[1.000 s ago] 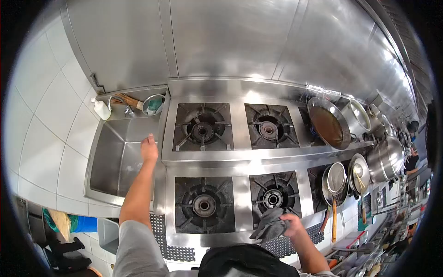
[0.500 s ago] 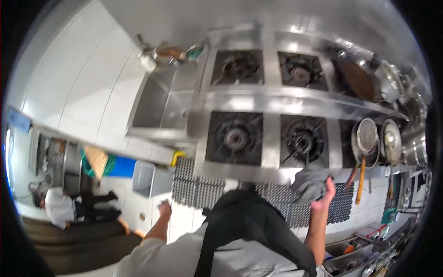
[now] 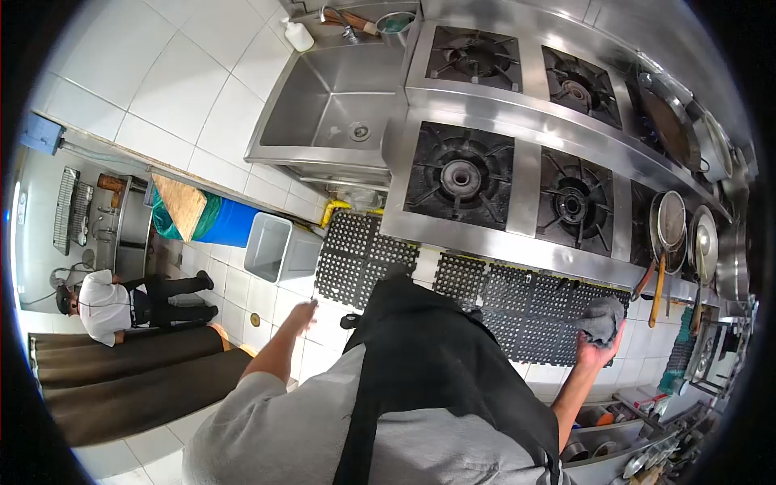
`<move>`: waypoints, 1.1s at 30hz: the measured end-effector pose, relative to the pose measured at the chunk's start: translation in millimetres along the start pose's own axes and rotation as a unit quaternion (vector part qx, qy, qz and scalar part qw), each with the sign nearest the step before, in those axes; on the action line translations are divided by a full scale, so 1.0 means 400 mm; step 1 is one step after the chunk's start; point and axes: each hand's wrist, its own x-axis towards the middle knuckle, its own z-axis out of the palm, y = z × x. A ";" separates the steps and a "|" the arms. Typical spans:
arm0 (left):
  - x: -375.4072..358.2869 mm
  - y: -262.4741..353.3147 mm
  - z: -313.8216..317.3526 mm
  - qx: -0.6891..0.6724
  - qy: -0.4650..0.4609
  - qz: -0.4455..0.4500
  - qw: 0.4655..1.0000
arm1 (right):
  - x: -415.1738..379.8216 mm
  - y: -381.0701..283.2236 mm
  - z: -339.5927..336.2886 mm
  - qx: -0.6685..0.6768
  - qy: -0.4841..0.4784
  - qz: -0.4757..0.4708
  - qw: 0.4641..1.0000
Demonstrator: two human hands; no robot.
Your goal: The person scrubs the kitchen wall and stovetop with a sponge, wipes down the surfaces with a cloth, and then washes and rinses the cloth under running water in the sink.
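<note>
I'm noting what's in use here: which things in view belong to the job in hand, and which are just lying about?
Likely in the job: grey cloth, held in the right hand.

Likely just lying about: strainer, white bottle, grey bin.

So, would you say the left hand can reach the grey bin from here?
Probably yes, perhaps with some bending: the left hand looks empty, and nothing visible blocks the way to the open grey bin.

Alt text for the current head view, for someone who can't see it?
The right hand holds a crumpled grey cloth before a stainless-steel stove; the left hand, seemingly empty, hovers over white floor tiles. A rectangular stainless-steel sink stands left of the stove.
</note>
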 end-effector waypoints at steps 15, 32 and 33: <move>0.423 0.395 -0.426 -0.078 -0.058 0.032 0.995 | -0.215 0.629 0.205 0.021 0.127 -0.064 0.990; 0.264 0.799 -0.728 -0.047 -0.059 0.275 0.958 | -0.124 0.868 0.201 0.100 -0.057 -0.080 0.990; 0.274 0.884 -0.735 -0.061 -0.061 0.300 0.950 | -0.116 0.876 0.205 0.115 -0.063 -0.093 0.987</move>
